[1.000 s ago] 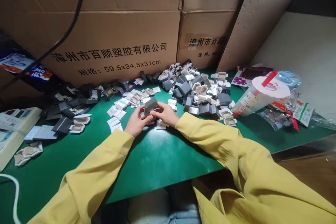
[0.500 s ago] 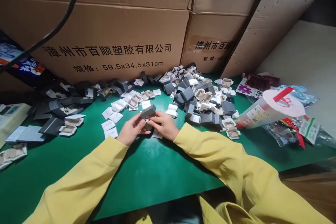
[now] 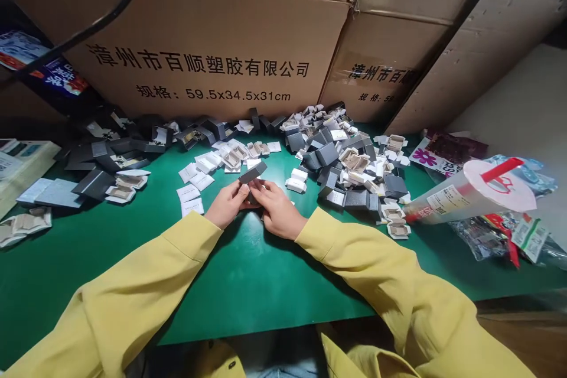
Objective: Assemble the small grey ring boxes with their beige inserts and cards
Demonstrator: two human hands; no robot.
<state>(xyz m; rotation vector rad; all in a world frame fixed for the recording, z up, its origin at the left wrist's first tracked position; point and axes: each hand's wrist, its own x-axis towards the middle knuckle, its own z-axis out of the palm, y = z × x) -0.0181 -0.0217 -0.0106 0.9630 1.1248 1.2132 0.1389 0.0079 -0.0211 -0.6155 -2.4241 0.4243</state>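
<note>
Between my two hands is a small dark grey box [image 3: 253, 172], its lid flap tilted up above my fingers. My left hand [image 3: 230, 203] is closed around its left side, thumb on the front. My right hand [image 3: 278, 208] grips the right side with fingers pressed in close. The lower part of the box is mostly hidden by my fingers. Printed white cards [image 3: 189, 194] lie just left of my left hand. A folded white paper insert [image 3: 296, 181] rests a little beyond my right hand.
A heap of dark boxes and white inserts [image 3: 349, 159] spreads at the right back, with more dark boxes [image 3: 95, 183] at the left. A tilted drink cup [image 3: 469, 189] stands among snack packets [image 3: 487, 236]. Large cartons [image 3: 212, 29] wall off the back of the green table [image 3: 266, 289].
The view has shifted slightly, moving the background. My hands have closed in around the dark box, with my right hand's fingers now further over its front.
</note>
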